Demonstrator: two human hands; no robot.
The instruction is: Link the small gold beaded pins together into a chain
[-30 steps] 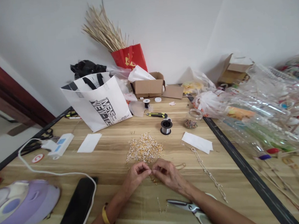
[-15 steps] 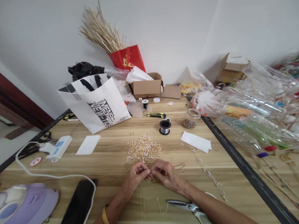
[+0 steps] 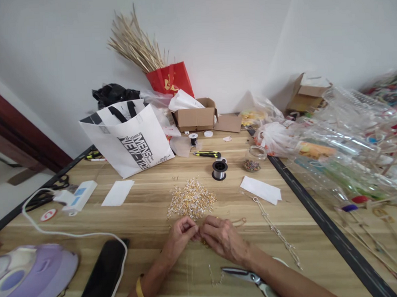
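Note:
My left hand (image 3: 181,240) and my right hand (image 3: 224,240) meet at the fingertips, just in front of a loose pile of gold and clear beads (image 3: 191,199). Both are closed in a pinch. A bit of a gold beaded strand (image 3: 205,244) shows under the right fingers; the rest of it is hidden. Scissors (image 3: 243,273) lie partly beneath my right forearm. Beside their blades is a short beaded strand (image 3: 216,282). Farther right a long beaded chain (image 3: 278,231) lies on the table, and a small gold loop (image 3: 239,221) is close to my right hand.
Behind the beads stand a wire spool (image 3: 219,170), a yellow-black utility knife (image 3: 207,154) and a glass jar (image 3: 254,158). A white bag (image 3: 144,143) is at back left. Left are a white cable (image 3: 72,234) and a black case (image 3: 100,280). Plastic bottles (image 3: 336,158) crowd the right.
My right hand has rolled over so more of its back shows, and its fingers cover more of the gold strand. My left hand has hardly moved.

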